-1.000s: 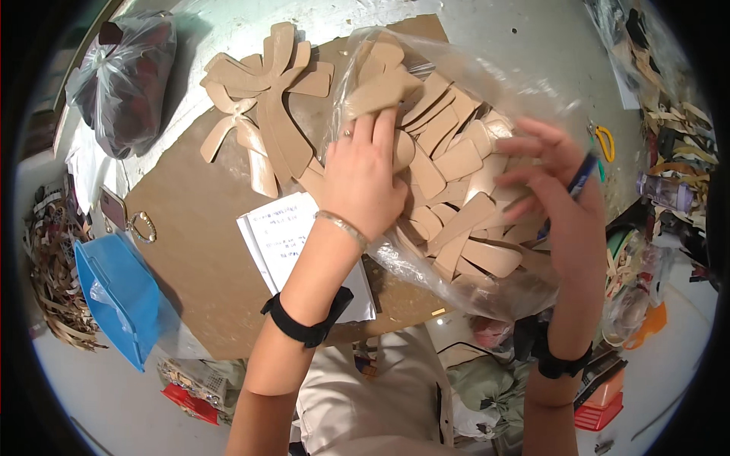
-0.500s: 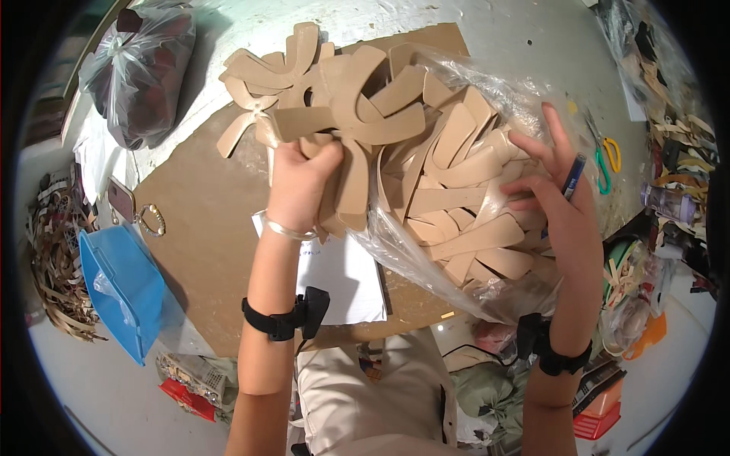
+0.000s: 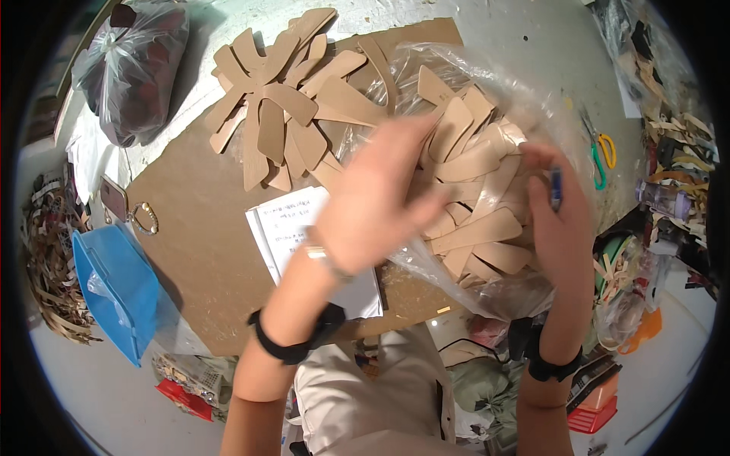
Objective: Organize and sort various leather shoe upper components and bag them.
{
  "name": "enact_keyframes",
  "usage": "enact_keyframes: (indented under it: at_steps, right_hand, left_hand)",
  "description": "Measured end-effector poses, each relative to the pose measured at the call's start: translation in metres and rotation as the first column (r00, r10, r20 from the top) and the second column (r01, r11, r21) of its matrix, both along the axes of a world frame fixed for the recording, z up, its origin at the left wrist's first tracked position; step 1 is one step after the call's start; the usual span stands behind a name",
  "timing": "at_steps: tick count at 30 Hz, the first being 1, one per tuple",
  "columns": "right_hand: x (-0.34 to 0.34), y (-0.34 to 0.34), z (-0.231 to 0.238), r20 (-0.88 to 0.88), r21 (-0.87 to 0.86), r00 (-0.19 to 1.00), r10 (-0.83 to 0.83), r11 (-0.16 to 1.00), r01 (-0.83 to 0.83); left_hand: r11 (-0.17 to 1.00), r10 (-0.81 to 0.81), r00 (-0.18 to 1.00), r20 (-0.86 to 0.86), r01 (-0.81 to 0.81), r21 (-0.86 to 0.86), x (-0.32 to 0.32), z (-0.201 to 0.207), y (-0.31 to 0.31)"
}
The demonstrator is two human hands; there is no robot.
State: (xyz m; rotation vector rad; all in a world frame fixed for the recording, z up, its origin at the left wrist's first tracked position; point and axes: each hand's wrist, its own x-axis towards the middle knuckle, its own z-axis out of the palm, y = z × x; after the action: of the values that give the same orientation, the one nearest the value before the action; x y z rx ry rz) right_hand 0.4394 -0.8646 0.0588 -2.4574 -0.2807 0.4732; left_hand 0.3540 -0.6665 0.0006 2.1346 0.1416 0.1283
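A loose pile of flat tan cut pieces [image 3: 285, 114], each with several splayed strips like sandal uppers, lies at the far left of the brown board. More tan pieces [image 3: 475, 167] fill an open clear plastic bag [image 3: 426, 262] to its right. My left hand [image 3: 372, 197] is over the bag's left side, smeared by motion, thumb apart from the fingers, with nothing seen in it. At the bag's right side, my right hand [image 3: 563, 213] has bent fingers near the pieces and holds a blue pen [image 3: 556, 188]. Its fingertips are blurred.
A notepad with handwriting [image 3: 285, 220] lies below my left hand on the brown board [image 3: 198, 251]. Leftward are a beaded bracelet [image 3: 143, 218], a phone [image 3: 114, 197], a blue bin [image 3: 114, 292] and a tied bag [image 3: 133, 72]. Scissors [image 3: 602, 156] rest at the right.
My left hand has let go of the tan pieces, which now spread on the board at the far left, and has moved right to the bag. My right hand has dropped slightly lower.
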Motion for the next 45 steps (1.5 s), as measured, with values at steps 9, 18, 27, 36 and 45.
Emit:
enact_keyframes:
  at_steps: [9,18,27,36,45]
  right_hand:
    - [-0.003,-0.005,0.006,-0.033,-0.018,0.999,0.033,0.999,-0.034]
    - [-0.005,-0.023,-0.008,0.054,0.105,0.997,0.047,0.993,-0.053]
    - [-0.004,-0.033,-0.01,0.039,0.214,0.999,-0.017,0.977,0.008]
    - [0.011,-0.02,-0.002,0.012,0.319,0.989,-0.146,0.938,0.135]
    - [0.014,-0.006,0.004,0.067,0.234,0.988,-0.139,0.965,0.119]
  left_hand:
    - [0.992,0.086,0.995,0.055,-0.09,0.085,-0.014,-0.035,-0.032]
    - [0.999,-0.036,0.999,-0.006,0.036,-0.025,-0.024,-0.006,-0.063]
    - [0.992,0.022,1.0,0.001,-0.022,-0.127,-0.034,-0.009,-0.093]
    - [0.763,0.234,0.972,-0.013,-0.192,-0.617,-0.043,0.022,-0.072]
    - [0.724,0.649,0.71,0.273,-0.687,0.065,-0.018,0.028,0.101]
